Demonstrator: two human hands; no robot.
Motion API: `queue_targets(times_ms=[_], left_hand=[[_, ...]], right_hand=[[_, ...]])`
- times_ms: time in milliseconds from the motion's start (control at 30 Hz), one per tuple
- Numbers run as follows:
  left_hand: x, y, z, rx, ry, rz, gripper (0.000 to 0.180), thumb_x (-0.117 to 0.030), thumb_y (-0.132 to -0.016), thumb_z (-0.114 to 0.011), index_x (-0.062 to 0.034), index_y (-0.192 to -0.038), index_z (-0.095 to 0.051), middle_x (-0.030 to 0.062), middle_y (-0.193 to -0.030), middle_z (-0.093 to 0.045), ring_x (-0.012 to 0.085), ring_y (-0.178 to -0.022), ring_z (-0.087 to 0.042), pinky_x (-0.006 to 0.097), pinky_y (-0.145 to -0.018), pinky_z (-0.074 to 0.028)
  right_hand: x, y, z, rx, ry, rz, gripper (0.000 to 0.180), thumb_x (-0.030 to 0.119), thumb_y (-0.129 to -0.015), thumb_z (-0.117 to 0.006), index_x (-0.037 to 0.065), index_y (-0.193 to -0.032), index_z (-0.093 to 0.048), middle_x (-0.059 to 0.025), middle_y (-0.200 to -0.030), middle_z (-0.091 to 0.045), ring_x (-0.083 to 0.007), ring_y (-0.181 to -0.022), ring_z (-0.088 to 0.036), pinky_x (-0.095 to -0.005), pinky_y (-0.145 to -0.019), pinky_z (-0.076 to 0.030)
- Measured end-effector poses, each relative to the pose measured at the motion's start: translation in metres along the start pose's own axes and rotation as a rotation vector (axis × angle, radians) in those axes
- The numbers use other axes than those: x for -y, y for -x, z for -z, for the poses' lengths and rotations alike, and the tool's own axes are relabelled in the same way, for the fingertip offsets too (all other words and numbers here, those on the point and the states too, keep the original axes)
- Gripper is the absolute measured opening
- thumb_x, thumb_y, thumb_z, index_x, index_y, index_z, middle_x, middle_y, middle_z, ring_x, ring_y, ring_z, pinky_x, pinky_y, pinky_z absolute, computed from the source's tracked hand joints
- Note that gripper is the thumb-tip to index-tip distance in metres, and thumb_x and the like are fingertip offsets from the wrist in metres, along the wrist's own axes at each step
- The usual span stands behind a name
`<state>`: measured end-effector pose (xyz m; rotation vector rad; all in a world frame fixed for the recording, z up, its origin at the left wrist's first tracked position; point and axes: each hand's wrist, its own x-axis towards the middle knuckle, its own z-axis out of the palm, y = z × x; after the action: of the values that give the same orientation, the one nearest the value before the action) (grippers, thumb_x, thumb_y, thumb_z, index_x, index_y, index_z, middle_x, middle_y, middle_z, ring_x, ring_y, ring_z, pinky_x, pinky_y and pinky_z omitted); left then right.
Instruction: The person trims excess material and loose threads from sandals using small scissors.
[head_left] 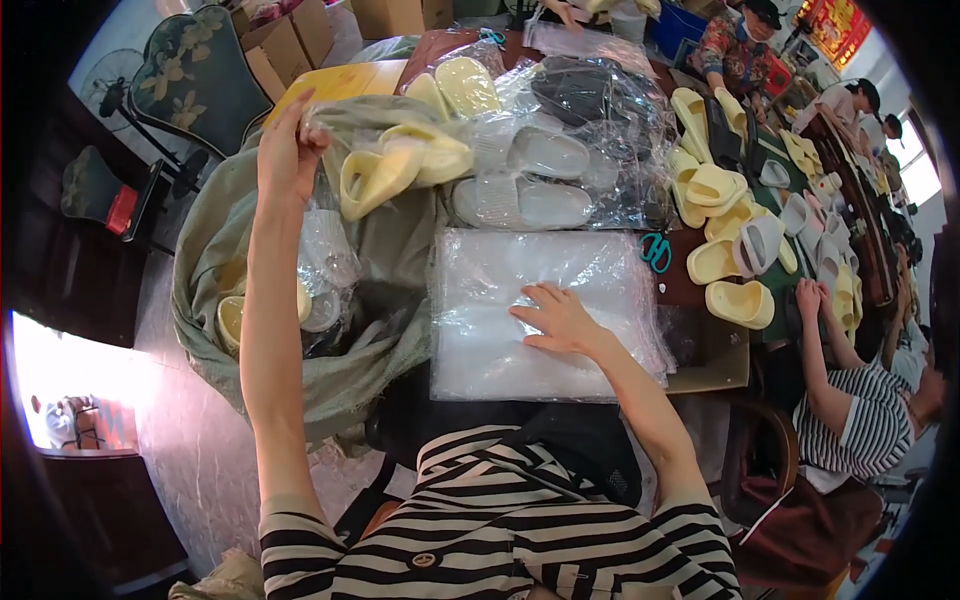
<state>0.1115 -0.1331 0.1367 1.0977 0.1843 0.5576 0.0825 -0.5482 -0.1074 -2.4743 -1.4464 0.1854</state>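
Note:
My left hand (292,155) is raised over the sack with its fingers curled, gripping the edge of a clear bag that holds a pair of yellow slippers (405,165). The bagged pair hangs out to the right of the hand, slightly blurred. Below it gapes a grey-green woven sack (225,215), with bagged slippers (325,250) inside in grey and yellow. My right hand (557,320) rests with fingers spread on a stack of clear plastic bags (480,340) at the table's near edge. Nothing is held in it.
Behind the bag stack lie bagged grey slippers (530,200) and bagged black ones (590,90). Teal scissors (655,252) sit at the stack's right corner. Loose yellow slippers (740,303) pile up farther right. A co-worker in stripes (865,420) sits at the right; a chair (200,80) stands left.

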Motion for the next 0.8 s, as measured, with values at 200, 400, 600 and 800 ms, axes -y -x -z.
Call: queue_targets(times_ms=[200,400,600,800], left_hand=[[-0.011,0.076,-0.088,0.24,0.07,-0.109,0.036,-0.01,-0.103,-0.045,0.0039,-0.135,-0.052,-0.0017,-0.071,-0.044,0.008,-0.061,-0.046,0.024,-0.065,-0.048],[-0.003,0.154,-0.141,0.462,-0.258,-0.404,0.048,0.002,-0.095,-0.044,-0.003,-0.142,-0.049,0.0005,-0.074,-0.054,0.0084,-0.064,-0.056,0.024,-0.065,-0.05],[0.032,0.21,-0.172,0.703,-0.334,-0.354,0.052,0.0,-0.093,-0.049,-0.0083,-0.144,-0.048,0.0092,-0.076,-0.062,0.0142,-0.066,-0.065,0.03,-0.06,-0.05],[0.089,0.255,-0.165,0.897,-0.494,0.044,0.068,-0.002,-0.092,-0.055,-0.0092,-0.155,-0.03,0.0075,-0.08,-0.065,0.0158,-0.075,-0.065,0.031,-0.071,-0.052]], right_hand=[[0.01,-0.013,0.029,-0.204,-0.901,-0.235,0.083,0.053,-0.087,-0.066,0.028,-0.155,-0.025,-0.0215,-0.156,-0.028,-0.0398,-0.142,-0.032,-0.0612,-0.108,-0.036],[0.068,0.004,0.122,-0.474,-1.938,-0.011,0.099,0.067,-0.088,-0.056,0.034,-0.158,0.006,-0.0121,-0.164,-0.012,-0.0351,-0.148,-0.022,-0.0665,-0.107,-0.037],[0.056,0.047,0.094,-0.695,-2.206,-0.044,0.082,0.057,-0.098,-0.047,0.03,-0.159,0.0,-0.0077,-0.162,-0.022,-0.0295,-0.144,-0.033,-0.0549,-0.111,-0.039],[0.004,0.085,0.033,-0.707,-2.022,-0.317,0.067,0.033,-0.102,-0.049,0.016,-0.158,-0.017,-0.0085,-0.156,-0.036,-0.0265,-0.14,-0.04,-0.0428,-0.113,-0.036]])
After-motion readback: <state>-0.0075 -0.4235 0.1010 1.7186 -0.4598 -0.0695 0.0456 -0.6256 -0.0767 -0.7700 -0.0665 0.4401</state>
